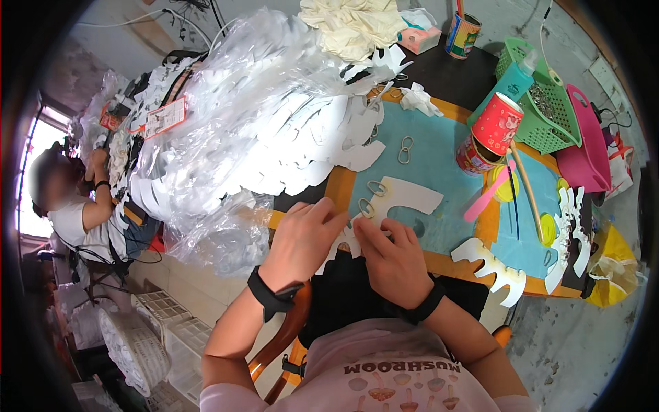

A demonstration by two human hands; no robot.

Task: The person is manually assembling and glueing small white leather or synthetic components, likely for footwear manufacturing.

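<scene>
At the near edge of the blue work mat (429, 151), both my hands are closed around a white curved cut-out piece (403, 192) with a scalloped edge. The fingertips of my left hand (300, 240) pinch together at its left side. My right hand (397, 264) grips it from the right with bent fingers, and the exact contact is partly hidden. Small metal loops (366, 207) stand along the piece just beyond my fingertips. Farther up the mat lies a separate figure-eight metal loop (406, 150). Another scalloped white piece (491, 268) rests at the mat's near right edge.
Clear plastic sheeting (233, 103) and many white cut-outs (295, 151) heap up on the left. To the right stand a red patterned paper cup (497, 123), a blue bottle (515, 82), a green basket (549, 117) and a pink spatula (489, 193). Another person (86, 213) sits far left.
</scene>
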